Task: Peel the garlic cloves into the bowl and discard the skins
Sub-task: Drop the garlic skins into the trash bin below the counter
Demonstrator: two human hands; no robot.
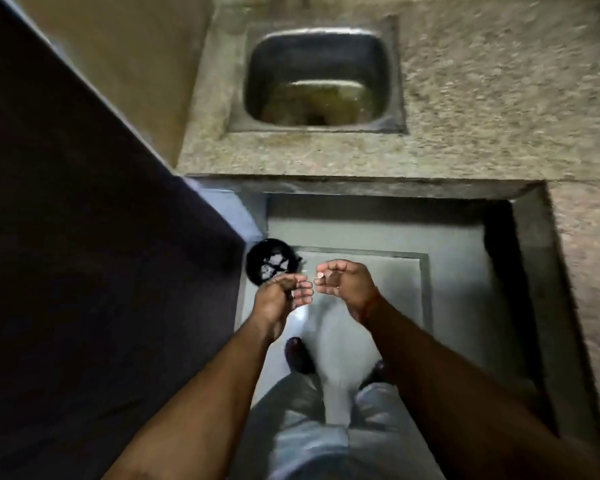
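Standing over the floor in front of a speckled stone tabletop [465, 109] with a steel sink [321, 32] sunk into it, the person appears to be at the discarding step: a small black bin [257, 261] sits on the floor just beyond the left hand [279, 297], and pale scraps inside it look like garlic skins [272, 266], though the blur leaves that a judgement. The left hand hovers at the near rim of the bin, its fingers [300, 296] curled inward with the tips gathered; something small may be pinched there, but I cannot tell. The right hand [345, 284] is held just beside the left, on the side away from the bin, palm turned up and fingers loosely cupped; a small pale bit [321, 273] shows at the fingertips, perhaps a clove or a flake of skin, too small to name, so its long axis and heading cannot be read. No bowl is in view. The next move probably calls for bringing both hands over the bin's mouth and rubbing or releasing the fingers so any clinging skin drops inside rather than on the floor; thin skins tend to stick and drift, so the release should be low and close to the bin.
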